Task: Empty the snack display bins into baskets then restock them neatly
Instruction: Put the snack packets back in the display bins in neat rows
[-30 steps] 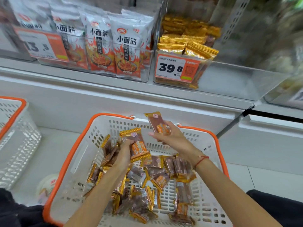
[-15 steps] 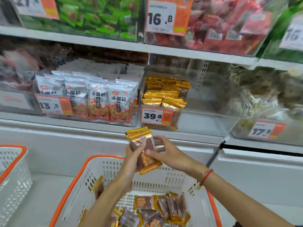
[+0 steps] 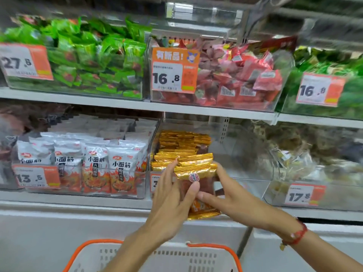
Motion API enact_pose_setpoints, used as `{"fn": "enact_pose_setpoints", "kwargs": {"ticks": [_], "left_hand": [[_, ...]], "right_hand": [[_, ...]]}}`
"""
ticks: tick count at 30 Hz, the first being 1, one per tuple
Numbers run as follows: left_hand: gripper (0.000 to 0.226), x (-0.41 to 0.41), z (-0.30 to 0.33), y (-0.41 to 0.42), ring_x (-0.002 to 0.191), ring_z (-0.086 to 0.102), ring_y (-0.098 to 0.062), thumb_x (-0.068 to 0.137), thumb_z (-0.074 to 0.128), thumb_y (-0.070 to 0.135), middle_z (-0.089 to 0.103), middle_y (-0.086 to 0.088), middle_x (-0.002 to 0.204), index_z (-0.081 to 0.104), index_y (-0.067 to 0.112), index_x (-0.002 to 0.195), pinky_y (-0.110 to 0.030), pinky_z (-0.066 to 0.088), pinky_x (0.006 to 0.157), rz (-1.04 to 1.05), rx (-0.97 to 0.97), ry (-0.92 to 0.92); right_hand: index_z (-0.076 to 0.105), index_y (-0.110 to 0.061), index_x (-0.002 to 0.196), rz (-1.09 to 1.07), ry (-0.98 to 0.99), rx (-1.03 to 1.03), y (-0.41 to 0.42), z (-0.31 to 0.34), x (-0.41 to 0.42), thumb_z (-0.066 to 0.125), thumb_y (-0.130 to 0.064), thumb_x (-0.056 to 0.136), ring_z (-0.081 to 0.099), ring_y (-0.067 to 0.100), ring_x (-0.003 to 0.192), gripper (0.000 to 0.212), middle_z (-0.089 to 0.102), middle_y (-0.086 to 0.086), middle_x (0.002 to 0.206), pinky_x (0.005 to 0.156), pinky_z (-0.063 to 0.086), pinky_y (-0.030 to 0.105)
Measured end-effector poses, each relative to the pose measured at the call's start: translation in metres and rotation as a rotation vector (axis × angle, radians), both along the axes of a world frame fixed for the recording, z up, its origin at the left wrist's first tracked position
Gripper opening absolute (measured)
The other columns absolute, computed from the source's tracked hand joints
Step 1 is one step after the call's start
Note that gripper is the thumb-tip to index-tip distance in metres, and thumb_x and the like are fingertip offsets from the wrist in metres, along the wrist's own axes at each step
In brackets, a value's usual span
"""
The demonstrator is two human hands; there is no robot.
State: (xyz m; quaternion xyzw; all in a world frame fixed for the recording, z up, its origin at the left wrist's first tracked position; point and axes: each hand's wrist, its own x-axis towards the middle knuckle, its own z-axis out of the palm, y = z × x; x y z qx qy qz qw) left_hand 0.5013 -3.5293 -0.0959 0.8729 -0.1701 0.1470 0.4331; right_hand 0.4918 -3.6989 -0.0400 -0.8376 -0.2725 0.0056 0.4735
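A small stack of gold-edged brown snack packets is held upright between both hands in front of a clear display bin. My left hand holds the stack from the left, thumb across its front. My right hand holds it from the right, fingers under and behind. Inside the bin, rows of the same gold packets stand on its left side; its right side is bare. The white basket with an orange rim sits below, its contents out of frame.
White noodle-snack bags fill the bin to the left, with a 13.5 price tag. The upper shelf holds bins of green packets and red packets. A clear bin with a 17.8 tag stands at the right. A white ledge runs below.
Both hands lifted the packet stack from the basket up to the front of the gold-packet bin. The camera tilted upward, so the basket mostly left view.
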Motion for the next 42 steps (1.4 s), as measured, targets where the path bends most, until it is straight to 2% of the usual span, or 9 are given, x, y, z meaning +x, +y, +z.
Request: {"fn": "enact_pose_setpoints", "kwargs": {"ticks": [3, 5, 10, 14, 17, 22, 29, 34, 42], "left_hand": [[0.081, 0.019, 0.023, -0.008, 0.137, -0.024, 0.011, 0.07, 0.004, 0.09, -0.022, 0.04, 0.147, 0.029, 0.052, 0.138, -0.039, -0.001, 0.12, -0.026, 0.12, -0.098], [0.086, 0.033, 0.031, -0.004, 0.139, -0.025, 0.008, 0.072, 0.01, 0.088, -0.023, 0.032, 0.152, 0.002, 0.05, 0.148, -0.035, -0.006, 0.117, 0.035, 0.176, -0.193], [0.102, 0.08, 0.016, 0.037, 0.147, 0.015, -0.018, 0.08, 0.018, 0.087, 0.016, -0.001, 0.161, 0.02, 0.017, 0.154, -0.036, 0.011, 0.117, 0.44, 0.272, -0.305], [0.105, 0.1, 0.002, 0.048, 0.139, 0.034, -0.024, 0.079, 0.024, 0.087, 0.04, -0.01, 0.15, 0.028, 0.01, 0.15, -0.042, 0.022, 0.119, 0.457, 0.385, -0.256], [0.095, 0.103, 0.0, 0.048, 0.129, 0.045, -0.025, 0.079, 0.034, 0.084, 0.053, -0.008, 0.136, 0.041, 0.012, 0.141, -0.042, 0.028, 0.115, 0.469, 0.353, -0.307], [0.088, 0.105, -0.003, 0.048, 0.127, 0.046, -0.024, 0.081, 0.037, 0.081, 0.054, -0.006, 0.133, 0.045, 0.013, 0.136, -0.042, 0.029, 0.114, 0.462, 0.358, -0.34], [0.087, 0.104, -0.005, 0.047, 0.126, 0.046, -0.026, 0.081, 0.039, 0.079, 0.056, -0.009, 0.132, 0.046, 0.011, 0.135, -0.044, 0.029, 0.113, 0.479, 0.379, -0.359], [0.088, 0.104, -0.004, 0.047, 0.125, 0.046, -0.025, 0.081, 0.036, 0.081, 0.055, -0.006, 0.131, 0.046, 0.013, 0.136, -0.046, 0.033, 0.111, 0.472, 0.384, -0.332], [0.09, 0.105, -0.006, 0.048, 0.126, 0.046, -0.026, 0.082, 0.033, 0.081, 0.055, -0.008, 0.132, 0.046, 0.011, 0.137, -0.044, 0.028, 0.115, 0.487, 0.4, -0.343]], "right_hand": [[0.031, -0.041, 0.134, -0.075, -0.019, 0.096, -0.017, 0.003, 0.007, 0.063, -0.034, 0.085, 0.047, -0.013, 0.119, 0.06, 0.051, -0.037, 0.121, 0.083, 0.046, 0.007], [0.032, -0.038, 0.134, -0.133, -0.032, 0.146, -0.029, 0.005, 0.015, 0.064, -0.036, 0.081, 0.05, -0.013, 0.115, 0.062, 0.054, -0.029, 0.124, 0.08, 0.047, 0.007], [0.033, -0.035, 0.132, -0.345, -0.257, -0.035, -0.07, -0.003, 0.067, 0.069, -0.029, 0.086, 0.054, 0.001, 0.117, 0.059, 0.054, -0.019, 0.125, 0.098, 0.046, 0.026], [0.029, -0.034, 0.131, -0.43, -0.39, -0.217, -0.081, -0.015, 0.123, 0.072, -0.026, 0.084, 0.049, 0.009, 0.119, 0.065, 0.05, -0.007, 0.127, 0.099, 0.042, 0.03], [0.042, -0.025, 0.125, -0.401, -0.214, -0.246, -0.075, -0.021, 0.169, 0.072, -0.034, 0.083, 0.055, 0.014, 0.116, 0.052, 0.056, -0.004, 0.122, 0.1, 0.046, 0.036], [0.05, -0.036, 0.109, -0.23, 0.179, -0.255, -0.054, -0.031, 0.211, 0.07, -0.015, 0.087, 0.059, 0.004, 0.099, 0.036, 0.061, -0.012, 0.11, 0.085, 0.049, 0.015], [0.047, -0.028, 0.132, -0.286, 0.159, -0.533, -0.051, -0.026, 0.22, 0.079, -0.035, 0.078, 0.053, 0.019, 0.117, 0.064, 0.056, -0.003, 0.129, 0.094, 0.049, 0.03], [0.059, -0.02, 0.102, -0.386, 0.41, -0.314, -0.052, -0.03, 0.218, 0.082, -0.009, 0.075, 0.065, 0.014, 0.088, 0.037, 0.063, 0.004, 0.11, 0.074, 0.059, 0.025], [0.045, -0.016, 0.129, -0.391, 0.217, -0.231, -0.037, -0.038, 0.218, 0.082, -0.006, 0.072, 0.065, 0.024, 0.102, 0.068, 0.061, 0.008, 0.121, 0.08, 0.059, 0.033]]}}
